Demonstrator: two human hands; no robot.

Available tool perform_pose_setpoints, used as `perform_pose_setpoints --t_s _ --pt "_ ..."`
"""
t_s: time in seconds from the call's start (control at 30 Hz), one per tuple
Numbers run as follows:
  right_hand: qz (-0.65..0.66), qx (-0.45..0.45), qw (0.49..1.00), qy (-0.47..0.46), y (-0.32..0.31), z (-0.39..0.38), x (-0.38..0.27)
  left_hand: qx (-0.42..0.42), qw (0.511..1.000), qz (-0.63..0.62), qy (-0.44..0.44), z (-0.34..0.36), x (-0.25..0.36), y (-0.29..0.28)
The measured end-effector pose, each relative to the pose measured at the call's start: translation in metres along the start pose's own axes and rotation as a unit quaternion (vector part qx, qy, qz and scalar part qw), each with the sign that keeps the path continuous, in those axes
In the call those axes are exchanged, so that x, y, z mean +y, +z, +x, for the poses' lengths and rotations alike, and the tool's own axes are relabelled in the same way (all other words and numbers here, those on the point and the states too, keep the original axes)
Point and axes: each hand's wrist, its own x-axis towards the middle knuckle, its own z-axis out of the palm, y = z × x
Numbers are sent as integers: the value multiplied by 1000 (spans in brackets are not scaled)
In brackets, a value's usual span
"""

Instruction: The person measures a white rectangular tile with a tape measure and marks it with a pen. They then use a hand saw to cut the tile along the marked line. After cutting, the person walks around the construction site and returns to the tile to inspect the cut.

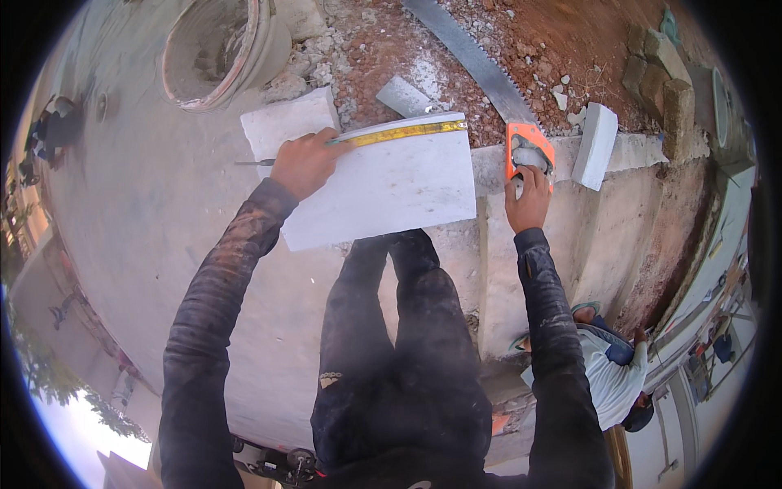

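A flat white block lies in front of my legs. A yellow measuring tape runs along its far edge. My left hand is closed at the tape's left end, over the block's far left corner; the palm side is hidden. A thin dark rod sticks out left of that hand; I cannot tell whether the hand grips it. To the right of the block, my right hand has its fingers round the orange handle of a hand saw, whose toothed blade points away over the dirt.
A second white block sits behind the left hand, with a round bucket beyond. Another white piece rests right of the saw. Bricks are stacked at the far right. A person in a white shirt is lower right.
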Motion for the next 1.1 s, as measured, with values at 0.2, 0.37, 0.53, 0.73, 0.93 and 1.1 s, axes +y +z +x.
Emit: perform_pose_setpoints --t_s 0.2,0.37,0.53,0.73,0.93,1.1 --pt "8 -45 998 39 3 10 -5 6 1000 -10 -19 -2 4 4" --pt "-8 -24 1000 17 7 26 -19 10 999 -36 -23 0 4 3" --pt "150 32 988 21 12 67 -35 5 998 -57 -26 4 1 7" --pt "267 -4 964 10 9 134 -104 57 994 -89 -8 0 -4 14" --pt "255 -175 942 -128 63 199 -206 23 996 -80 -25 2 -4 7" --pt "165 -214 945 -186 137 222 -283 37 996 -79 -14 8 -2 9"
